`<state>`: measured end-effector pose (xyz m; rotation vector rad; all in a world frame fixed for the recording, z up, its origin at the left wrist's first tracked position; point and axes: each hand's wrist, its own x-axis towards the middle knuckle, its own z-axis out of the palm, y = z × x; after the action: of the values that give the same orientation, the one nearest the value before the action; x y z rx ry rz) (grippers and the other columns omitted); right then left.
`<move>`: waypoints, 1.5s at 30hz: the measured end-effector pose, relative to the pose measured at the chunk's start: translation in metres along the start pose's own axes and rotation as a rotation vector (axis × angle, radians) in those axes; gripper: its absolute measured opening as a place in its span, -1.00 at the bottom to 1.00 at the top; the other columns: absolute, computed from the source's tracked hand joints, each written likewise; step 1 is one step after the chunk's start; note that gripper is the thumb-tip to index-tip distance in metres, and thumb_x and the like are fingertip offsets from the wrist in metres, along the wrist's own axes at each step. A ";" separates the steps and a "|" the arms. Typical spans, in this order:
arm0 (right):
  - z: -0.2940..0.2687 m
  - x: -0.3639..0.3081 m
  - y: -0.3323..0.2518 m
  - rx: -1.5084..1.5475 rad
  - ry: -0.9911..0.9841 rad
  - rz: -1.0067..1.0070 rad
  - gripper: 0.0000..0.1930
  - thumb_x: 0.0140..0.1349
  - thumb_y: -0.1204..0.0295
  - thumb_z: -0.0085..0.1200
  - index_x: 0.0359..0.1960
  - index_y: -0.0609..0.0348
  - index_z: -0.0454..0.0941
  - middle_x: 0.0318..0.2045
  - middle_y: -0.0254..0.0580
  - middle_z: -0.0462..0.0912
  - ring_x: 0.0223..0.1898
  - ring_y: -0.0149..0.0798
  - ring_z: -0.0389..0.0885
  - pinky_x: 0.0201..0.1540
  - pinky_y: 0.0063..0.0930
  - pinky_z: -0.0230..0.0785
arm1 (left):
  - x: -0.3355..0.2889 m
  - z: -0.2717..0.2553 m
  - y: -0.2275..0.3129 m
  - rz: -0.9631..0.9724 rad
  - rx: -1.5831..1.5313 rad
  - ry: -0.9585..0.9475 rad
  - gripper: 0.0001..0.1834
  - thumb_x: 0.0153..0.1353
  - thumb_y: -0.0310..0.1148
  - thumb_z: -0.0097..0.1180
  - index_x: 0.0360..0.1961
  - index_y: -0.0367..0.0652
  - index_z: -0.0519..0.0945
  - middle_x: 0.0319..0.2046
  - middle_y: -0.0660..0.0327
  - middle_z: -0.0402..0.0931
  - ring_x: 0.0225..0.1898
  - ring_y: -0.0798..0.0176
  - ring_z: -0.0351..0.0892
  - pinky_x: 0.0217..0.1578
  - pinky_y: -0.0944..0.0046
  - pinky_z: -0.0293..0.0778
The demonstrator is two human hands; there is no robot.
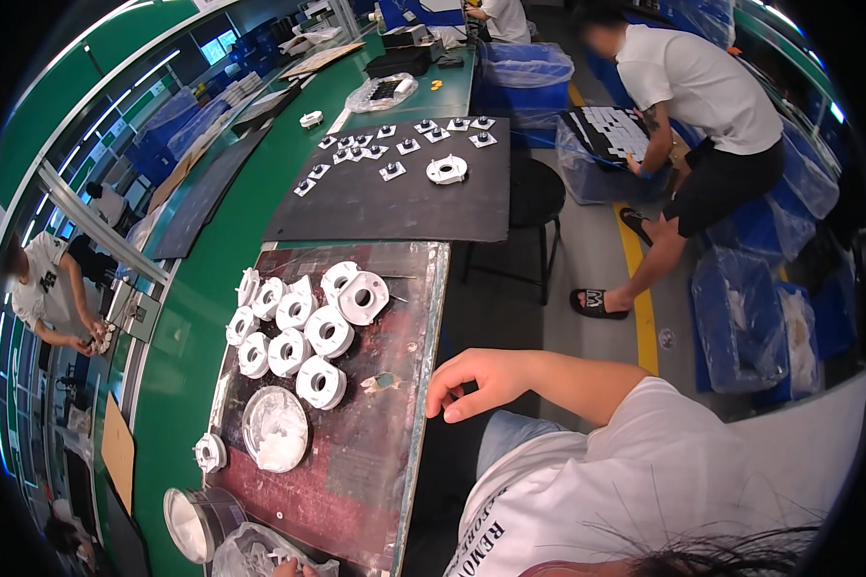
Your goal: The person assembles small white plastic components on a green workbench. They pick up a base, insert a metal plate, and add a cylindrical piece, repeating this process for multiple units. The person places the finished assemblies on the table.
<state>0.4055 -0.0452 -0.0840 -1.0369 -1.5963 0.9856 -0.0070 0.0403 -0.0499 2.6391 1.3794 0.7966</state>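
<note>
Fingers of the right hand (479, 382) curl loosely, holding nothing, at the edge of the worn red-brown board (356, 471) near white plastic rings (303, 332), while the left hand (292, 568) grips a clear bag (255, 553).

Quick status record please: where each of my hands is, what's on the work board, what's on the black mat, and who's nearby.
right hand: empty, fingers curled at the edge of the worn board
left hand: barely visible at the bottom edge, at a clear plastic bag
board: cluster of white ring parts, round white dish
black mat: small white pieces, one larger white ring
nearby: person bending over blue bins
</note>
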 end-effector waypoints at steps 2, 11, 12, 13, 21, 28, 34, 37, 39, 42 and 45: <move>0.002 0.003 0.000 0.025 -0.011 -0.017 -0.74 0.23 0.24 0.10 -0.21 0.17 0.58 -0.28 -0.33 0.60 -0.31 -0.44 0.50 -0.26 -0.54 0.34 | -0.003 -0.001 -0.002 0.003 0.004 -0.003 -0.76 0.09 -0.48 0.15 -0.19 -0.31 0.56 -0.30 -0.10 0.53 -0.23 -0.14 0.50 -0.18 0.03 0.42; 0.040 0.064 0.001 0.088 -0.252 -0.166 -0.69 0.22 0.18 0.10 -0.22 0.17 0.57 -0.28 -0.28 0.59 -0.29 -0.37 0.51 -0.27 -0.48 0.34 | -0.012 -0.004 -0.005 -0.026 -0.033 0.038 -0.75 0.10 -0.50 0.14 -0.17 -0.31 0.55 -0.29 -0.10 0.53 -0.24 -0.14 0.50 -0.18 0.04 0.42; 0.044 0.070 0.001 0.101 -0.272 -0.162 -0.69 0.21 0.17 0.10 -0.22 0.17 0.57 -0.28 -0.29 0.59 -0.29 -0.37 0.51 -0.27 -0.48 0.34 | -0.011 -0.004 -0.004 -0.032 -0.036 0.046 -0.76 0.10 -0.49 0.14 -0.17 -0.31 0.56 -0.29 -0.09 0.53 -0.24 -0.14 0.49 -0.18 0.05 0.42; 0.047 0.074 -0.001 0.113 -0.290 -0.158 -0.69 0.21 0.17 0.10 -0.22 0.17 0.58 -0.28 -0.29 0.59 -0.29 -0.38 0.51 -0.27 -0.48 0.34 | -0.010 -0.003 -0.002 -0.037 -0.039 0.054 -0.76 0.10 -0.49 0.14 -0.18 -0.30 0.56 -0.29 -0.09 0.53 -0.24 -0.14 0.49 -0.18 0.05 0.42; 0.059 0.083 0.006 0.184 -0.321 -0.153 -0.70 0.21 0.19 0.11 -0.21 0.17 0.57 -0.28 -0.31 0.60 -0.30 -0.40 0.51 -0.28 -0.50 0.33 | -0.018 -0.002 -0.015 -0.055 0.006 0.018 -0.80 0.09 -0.46 0.16 -0.24 -0.28 0.57 -0.31 -0.07 0.53 -0.25 -0.13 0.48 -0.17 0.04 0.41; 0.052 0.077 0.014 0.164 -0.323 -0.135 -0.73 0.21 0.29 0.12 -0.15 0.18 0.55 -0.20 -0.27 0.58 -0.28 -0.40 0.52 -0.25 -0.51 0.34 | -0.020 0.001 -0.018 0.044 -0.012 0.083 -0.79 0.06 -0.48 0.18 -0.23 -0.29 0.57 -0.30 -0.06 0.53 -0.23 -0.14 0.49 -0.16 0.03 0.42; 0.047 0.077 0.011 0.172 -0.336 -0.133 -0.74 0.23 0.34 0.10 -0.12 0.20 0.55 -0.14 -0.22 0.58 -0.25 -0.38 0.53 -0.22 -0.51 0.35 | -0.019 -0.006 -0.017 0.055 -0.006 0.058 -0.73 0.04 -0.51 0.17 -0.18 -0.31 0.55 -0.25 -0.08 0.54 -0.19 -0.15 0.49 -0.12 0.02 0.41; 0.043 0.070 0.009 0.251 -0.297 -0.077 -0.76 0.24 0.33 0.09 -0.14 0.19 0.56 -0.19 -0.27 0.58 -0.21 -0.41 0.52 -0.14 -0.51 0.35 | -0.019 -0.008 -0.018 0.038 -0.009 0.037 -0.71 0.03 -0.52 0.17 -0.16 -0.32 0.55 -0.23 -0.10 0.54 -0.18 -0.16 0.49 -0.10 0.01 0.41; 0.035 0.060 0.008 0.328 -0.264 -0.005 -0.80 0.25 0.38 0.07 -0.17 0.21 0.56 -0.20 -0.29 0.58 -0.13 -0.42 0.51 -0.04 -0.51 0.34 | -0.018 -0.007 -0.019 0.037 -0.026 0.026 -0.69 0.03 -0.51 0.16 -0.14 -0.31 0.54 -0.23 -0.11 0.53 -0.18 -0.17 0.49 -0.10 0.01 0.41; 0.019 0.038 0.016 0.369 -0.137 0.009 -0.80 0.26 0.39 0.05 -0.17 0.24 0.57 -0.24 -0.25 0.59 -0.14 -0.39 0.53 -0.05 -0.49 0.38 | -0.029 0.010 -0.034 0.021 -0.067 0.108 -0.77 0.08 -0.42 0.09 -0.20 -0.23 0.51 -0.24 -0.01 0.47 -0.15 -0.08 0.43 -0.06 0.01 0.33; 0.002 -0.001 0.038 0.500 0.329 0.082 -0.79 0.28 0.32 0.02 -0.33 0.22 0.55 -0.35 -0.22 0.59 -0.30 -0.40 0.54 -0.23 -0.54 0.41 | -0.031 0.009 -0.034 0.023 -0.085 0.107 -0.77 0.09 -0.41 0.09 -0.21 -0.24 0.51 -0.25 0.00 0.47 -0.16 -0.06 0.44 -0.07 0.03 0.34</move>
<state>0.4105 -0.0340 -0.1201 -0.8620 -0.9771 1.1283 -0.0427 0.0386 -0.0805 2.5872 1.3091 0.9894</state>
